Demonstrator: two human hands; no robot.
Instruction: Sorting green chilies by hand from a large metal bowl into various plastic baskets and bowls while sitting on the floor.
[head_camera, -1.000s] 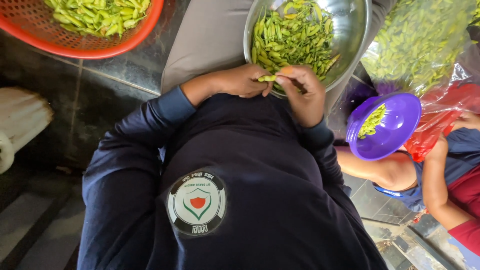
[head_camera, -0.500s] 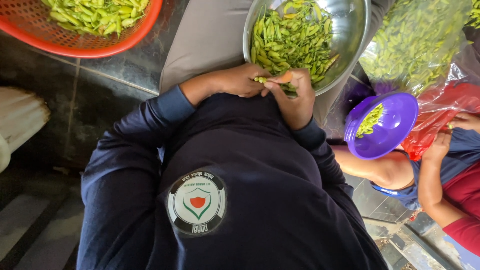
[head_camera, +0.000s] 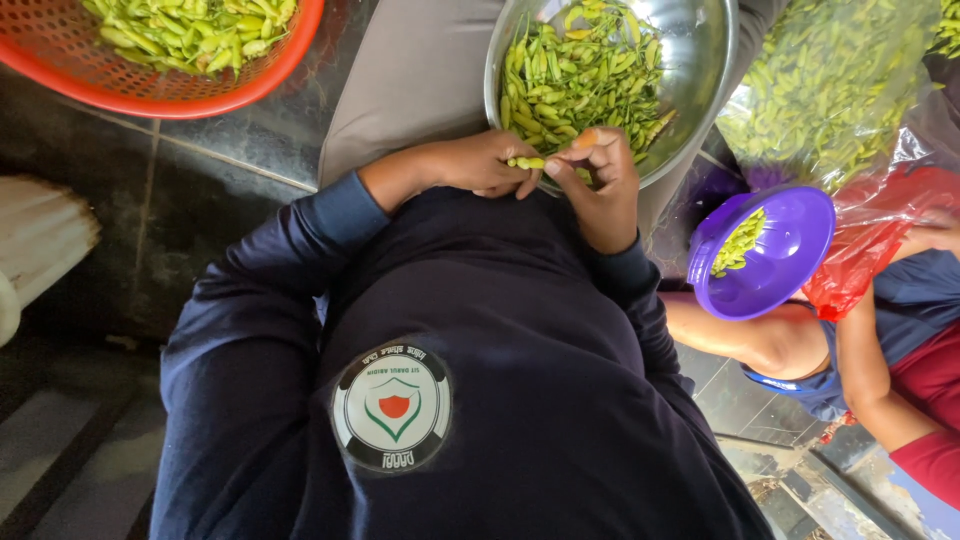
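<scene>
Both hands pinch one small green chili (head_camera: 527, 162) at the near rim of the steel bowl (head_camera: 700, 60): the left hand (head_camera: 480, 165) grips one end, the right hand (head_camera: 598, 175) the other. An orange basket (head_camera: 250, 85) of chilies sits well apart to the left.

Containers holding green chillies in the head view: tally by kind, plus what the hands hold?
Steel bowl: 1
Orange basket: 1
Purple bowl: 1
Clear plastic bag: 1
Total: 4
Left hand and right hand both pinch one green chilli.

The steel bowl (head_camera: 700, 60) and orange basket (head_camera: 250, 85) run off-frame.
</scene>
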